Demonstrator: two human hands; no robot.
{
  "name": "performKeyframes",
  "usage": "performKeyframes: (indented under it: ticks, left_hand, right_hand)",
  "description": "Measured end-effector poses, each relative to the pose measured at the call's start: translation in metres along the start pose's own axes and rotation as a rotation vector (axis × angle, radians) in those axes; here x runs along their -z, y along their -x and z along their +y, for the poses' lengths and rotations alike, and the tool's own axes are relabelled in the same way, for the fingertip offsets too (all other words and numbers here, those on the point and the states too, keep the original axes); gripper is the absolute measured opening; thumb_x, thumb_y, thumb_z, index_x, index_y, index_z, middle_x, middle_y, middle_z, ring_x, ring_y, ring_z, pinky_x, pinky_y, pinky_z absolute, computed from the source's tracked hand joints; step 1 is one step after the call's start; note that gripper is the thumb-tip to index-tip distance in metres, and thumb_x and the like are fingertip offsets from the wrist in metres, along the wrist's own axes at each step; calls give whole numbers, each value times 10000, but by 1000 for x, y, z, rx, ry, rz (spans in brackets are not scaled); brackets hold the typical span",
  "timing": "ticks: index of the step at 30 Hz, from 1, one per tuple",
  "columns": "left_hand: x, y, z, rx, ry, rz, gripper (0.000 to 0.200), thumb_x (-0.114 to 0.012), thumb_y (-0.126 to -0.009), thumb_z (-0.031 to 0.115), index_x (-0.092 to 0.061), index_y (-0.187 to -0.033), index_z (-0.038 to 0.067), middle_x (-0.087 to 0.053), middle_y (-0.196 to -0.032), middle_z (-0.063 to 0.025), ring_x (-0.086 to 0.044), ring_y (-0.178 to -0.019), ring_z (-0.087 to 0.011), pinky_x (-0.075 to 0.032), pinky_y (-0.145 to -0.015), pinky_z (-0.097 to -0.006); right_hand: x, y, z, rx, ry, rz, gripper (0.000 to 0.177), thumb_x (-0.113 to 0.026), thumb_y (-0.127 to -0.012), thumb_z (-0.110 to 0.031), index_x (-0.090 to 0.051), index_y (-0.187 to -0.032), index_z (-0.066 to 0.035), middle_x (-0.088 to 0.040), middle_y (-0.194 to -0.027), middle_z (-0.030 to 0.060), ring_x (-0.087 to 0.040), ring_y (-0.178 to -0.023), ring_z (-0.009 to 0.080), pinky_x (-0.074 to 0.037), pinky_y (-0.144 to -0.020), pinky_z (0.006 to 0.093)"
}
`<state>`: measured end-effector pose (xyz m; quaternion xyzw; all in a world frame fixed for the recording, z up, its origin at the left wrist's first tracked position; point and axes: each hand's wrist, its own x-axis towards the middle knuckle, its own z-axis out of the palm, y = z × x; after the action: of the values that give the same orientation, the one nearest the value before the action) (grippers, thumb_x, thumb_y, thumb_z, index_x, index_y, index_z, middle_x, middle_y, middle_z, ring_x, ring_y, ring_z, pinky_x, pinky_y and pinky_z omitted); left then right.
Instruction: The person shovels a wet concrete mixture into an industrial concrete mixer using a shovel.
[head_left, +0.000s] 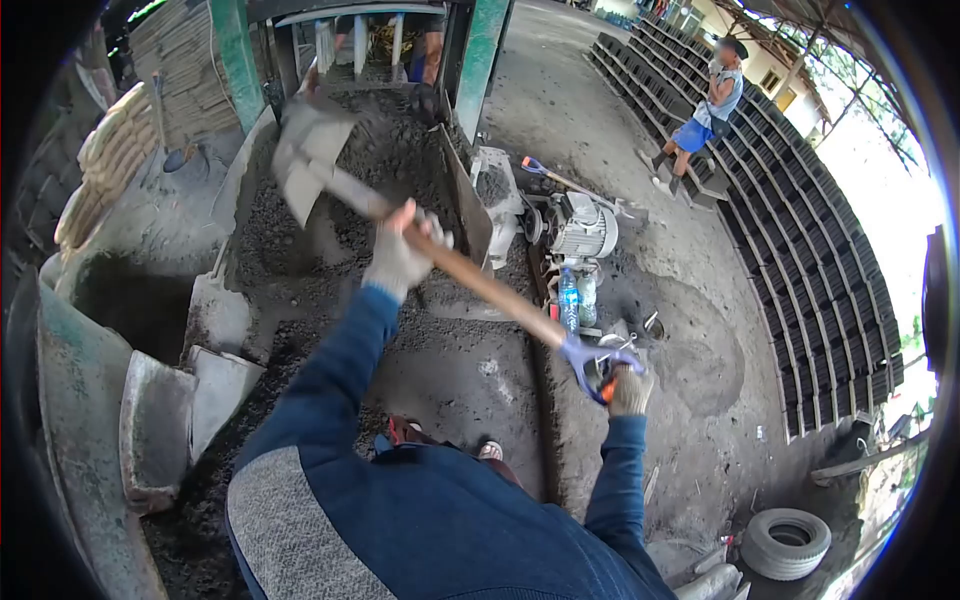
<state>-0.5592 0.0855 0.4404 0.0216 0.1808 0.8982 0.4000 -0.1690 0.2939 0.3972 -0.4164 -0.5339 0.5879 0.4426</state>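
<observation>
As left hand [400,257] and right hand [630,390] fingers clench it, the wooden-shafted shovel [495,290] tilts.

Bright daylight glares at right; fisheye edges dark, shed interior dimmer.

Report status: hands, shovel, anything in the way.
Left hand gripping shovel shaft, right hand on its end grip. Blade raised over dark mix. Motor, bottles beside the handle.
</observation>
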Motion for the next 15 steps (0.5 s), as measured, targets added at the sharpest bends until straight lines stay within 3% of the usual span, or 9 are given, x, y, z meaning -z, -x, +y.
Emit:
performKeyframes:
  ticks: [2, 4, 6, 7, 9, 10, 11, 13, 15]
  left_hand:
    - [4, 69, -44, 61, -55, -133, 277, -659, -853, 383, -518, -815, 148, -464, -732, -19, -489, -738, -219, -393, -925, -472]
    - [33, 125, -89, 60, -51, -156, 277, -705, -779, 326, -507, -781, 132, -500, -785, -29, -522, -848, -253, -402, -965, -492]
    - [59, 180, -128, -8, 44, 67, 235, -685, -798, 318, -523, -729, 164, -541, -784, -19, -541, -781, -221, -407, -946, -478]
    - [76, 204, -144, -56, 179, 216, 205, -610, -892, 294, -580, -739, 161, -554, -749, -15, -564, -733, -202, -433, -903, -461]
    - [98, 244, -165, -188, 344, 659, 256, -625, -868, 293, -504, -687, 158, -522, -656, -16, -524, -615, -196, -463, -758, -431]
    - [114, 261, -173, -293, 323, 909, 284, -630, -857, 306, -475, -681, 147, -507, -623, -19, -513, -585, -194, -465, -698, -418]
    - [170, 285, -181, -319, 375, 961, 289, -628, -856, 318, -474, -691, 139, -484, -596, -16, -500, -556, -194, -470, -676, -417]
    - [191, 337, -200, -456, 425, 1133, 288, -618, -849, 305, -459, -682, 133, -461, -573, -17, -484, -524, -191, -481, -674, -434]
    - [214, 387, -229, -535, 544, 1118, 288, -602, -837, 327, -459, -691, 125, -461, -565, -18, -488, -520, -205, -488, -703, -470]
  right_hand:
    - [71, -19, 61, -290, -14, 42, 92, -537, -800, -3, -628, -785, -9, -563, -625, 63, -536, -464, 188, -401, -388, 345]
    - [118, -34, 103, -470, 79, 19, 108, -511, -814, 6, -616, -792, -6, -544, -607, 67, -540, -464, 198, -416, -382, 352]
    - [144, -33, 122, -550, 221, -46, 111, -502, -822, 10, -605, -786, -9, -532, -597, 66, -537, -460, 203, -431, -383, 363]
    - [141, -30, 119, -545, 289, -71, 78, -516, -816, 30, -586, -807, -4, -538, -607, 76, -526, -451, 193, -437, -389, 360]
    - [137, -32, 138, -428, 380, -270, 95, -521, -800, 50, -577, -857, -1, -546, -624, 80, -523, -447, 191, -438, -397, 351]
    - [122, -27, 127, -489, 374, -370, 128, -527, -790, 58, -579, -889, -5, -550, -632, 81, -526, -458, 187, -433, -401, 345]
    - [103, -23, 112, -549, 369, -471, 167, -532, -780, 66, -581, -921, -8, -553, -640, 81, -529, -468, 183, -428, -404, 340]
    - [81, -24, 106, -544, 332, -704, 144, -559, -776, 59, -608, -886, -17, -554, -630, 66, -527, -495, 161, -415, -426, 311]
    - [55, -15, 77, -214, 440, -924, 70, -645, -768, -4, -631, -831, -29, -569, -627, 32, -531, -491, 122, -412, -421, 290]
